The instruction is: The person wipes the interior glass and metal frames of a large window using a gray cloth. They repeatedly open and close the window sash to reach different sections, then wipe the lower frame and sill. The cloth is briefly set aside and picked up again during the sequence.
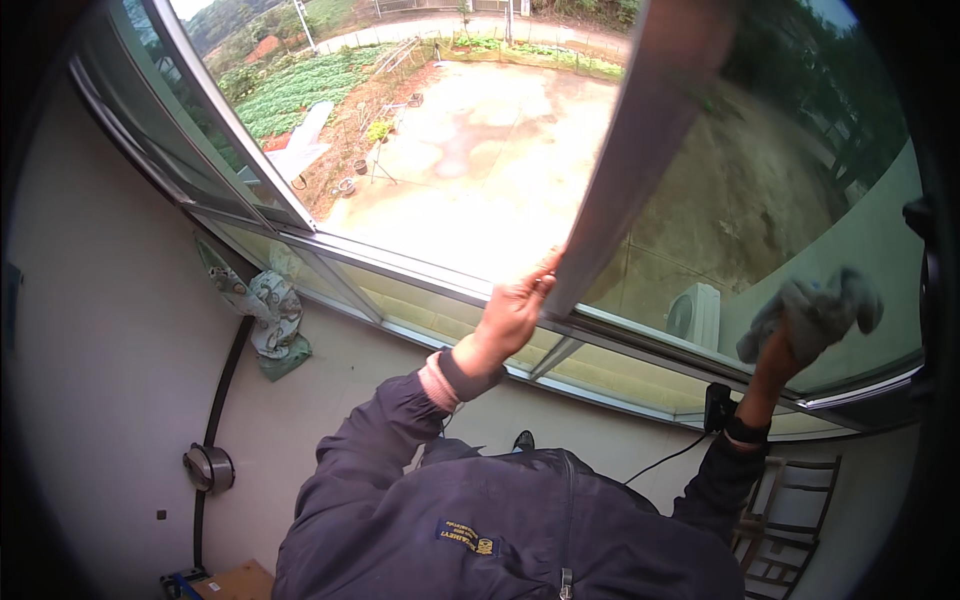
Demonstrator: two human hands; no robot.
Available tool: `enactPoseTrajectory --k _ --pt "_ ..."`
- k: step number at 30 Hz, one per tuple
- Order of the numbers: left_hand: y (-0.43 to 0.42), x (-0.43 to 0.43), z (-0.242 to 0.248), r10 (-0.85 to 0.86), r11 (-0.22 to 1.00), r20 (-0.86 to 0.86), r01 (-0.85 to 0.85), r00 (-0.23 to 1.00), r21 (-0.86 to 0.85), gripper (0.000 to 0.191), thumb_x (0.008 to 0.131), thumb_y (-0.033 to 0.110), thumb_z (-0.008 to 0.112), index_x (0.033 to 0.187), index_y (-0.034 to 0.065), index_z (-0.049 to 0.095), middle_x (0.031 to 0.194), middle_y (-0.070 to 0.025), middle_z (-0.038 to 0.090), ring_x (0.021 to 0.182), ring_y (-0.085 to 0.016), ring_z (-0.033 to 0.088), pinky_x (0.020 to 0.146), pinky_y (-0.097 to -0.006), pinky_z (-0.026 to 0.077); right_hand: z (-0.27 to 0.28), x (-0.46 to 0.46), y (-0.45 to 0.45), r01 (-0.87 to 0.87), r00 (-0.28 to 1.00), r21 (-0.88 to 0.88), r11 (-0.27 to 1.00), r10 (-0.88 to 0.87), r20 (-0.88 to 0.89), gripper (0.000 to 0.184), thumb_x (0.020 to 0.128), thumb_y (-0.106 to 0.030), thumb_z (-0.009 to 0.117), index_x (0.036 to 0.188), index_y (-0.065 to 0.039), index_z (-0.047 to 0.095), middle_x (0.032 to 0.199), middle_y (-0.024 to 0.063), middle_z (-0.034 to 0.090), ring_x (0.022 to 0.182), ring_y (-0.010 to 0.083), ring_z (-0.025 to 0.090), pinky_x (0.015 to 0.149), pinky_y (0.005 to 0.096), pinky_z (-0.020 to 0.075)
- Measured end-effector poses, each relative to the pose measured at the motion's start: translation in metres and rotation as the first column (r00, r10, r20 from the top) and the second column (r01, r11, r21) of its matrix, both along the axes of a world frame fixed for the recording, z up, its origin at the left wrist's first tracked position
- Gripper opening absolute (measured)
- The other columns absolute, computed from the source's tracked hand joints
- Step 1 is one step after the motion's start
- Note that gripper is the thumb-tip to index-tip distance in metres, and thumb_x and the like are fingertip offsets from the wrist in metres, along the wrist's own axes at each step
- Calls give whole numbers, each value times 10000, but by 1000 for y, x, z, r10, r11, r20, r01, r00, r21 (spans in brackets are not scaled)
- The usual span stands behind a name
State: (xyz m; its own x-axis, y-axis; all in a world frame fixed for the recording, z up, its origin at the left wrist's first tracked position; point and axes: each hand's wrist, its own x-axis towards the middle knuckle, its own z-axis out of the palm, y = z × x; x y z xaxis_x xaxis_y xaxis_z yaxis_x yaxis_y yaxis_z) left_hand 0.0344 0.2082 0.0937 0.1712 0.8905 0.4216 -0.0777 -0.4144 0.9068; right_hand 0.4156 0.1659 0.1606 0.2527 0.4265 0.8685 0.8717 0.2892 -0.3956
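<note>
My left hand (515,310) grips the lower end of the metal frame (600,202) of a sliding window sash, at the edge of the open window gap. At the right, my right hand (780,356) holds a crumpled grey cloth (814,311) against or close to the dark-tinted window pane (705,210); the cloth covers most of its fingers. Both hands are above the window sill rail (405,266). A black device with a cable (718,406) is at my right wrist; how it is attached cannot be seen.
Patterned fabric or bags (277,315) lie by the wall at left. A lidded metal pot (208,469) stands below them, near a cardboard box (236,581). A wooden rack or chair frame (787,517) is at lower right. Outside, an air-conditioner unit (694,315) shows through the glass.
</note>
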Motion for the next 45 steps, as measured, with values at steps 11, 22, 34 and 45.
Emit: enactPoseTrajectory --k 11,22,34,45 --pt "33 -24 -20 -339 941 122 336 933 45 363 984 11 502 1339 61 562 1262 -108 647 1111 -102 572 958 -255 442 209 -201 67 27 605 504 864 -415 679 514 863 -248 719 1312 -72 542 1301 158 554 1163 350 564 991 410 447" --pt "56 -46 -50 -337 941 -1 337 941 15 254 974 104 523 1191 14 619 1050 -226 672 985 -364 660 839 -375 511 136 -249 76 -70 842 90 994 11 540 527 829 -106 700 1326 -32 544 1309 161 578 1195 300 564 1025 398 438" --pt "81 -69 -108 -129 989 -140 138 982 52 166 935 96 567 1051 0 636 894 -234 670 889 -387 664 745 -399 528 -49 -290 29 135 886 -148 980 -53 460 582 740 -84 735 1304 -96 593 1301 110 597 1231 326 522 1069 453 345" --pt "81 -84 -121 -236 959 -127 252 963 129 256 825 -65 508 1045 2 619 856 -168 673 834 -320 669 749 -373 526 -135 -300 -4 201 900 -376 904 -19 435 481 704 -70 766 1177 -102 679 1213 80 630 1180 344 494 991 433 400"
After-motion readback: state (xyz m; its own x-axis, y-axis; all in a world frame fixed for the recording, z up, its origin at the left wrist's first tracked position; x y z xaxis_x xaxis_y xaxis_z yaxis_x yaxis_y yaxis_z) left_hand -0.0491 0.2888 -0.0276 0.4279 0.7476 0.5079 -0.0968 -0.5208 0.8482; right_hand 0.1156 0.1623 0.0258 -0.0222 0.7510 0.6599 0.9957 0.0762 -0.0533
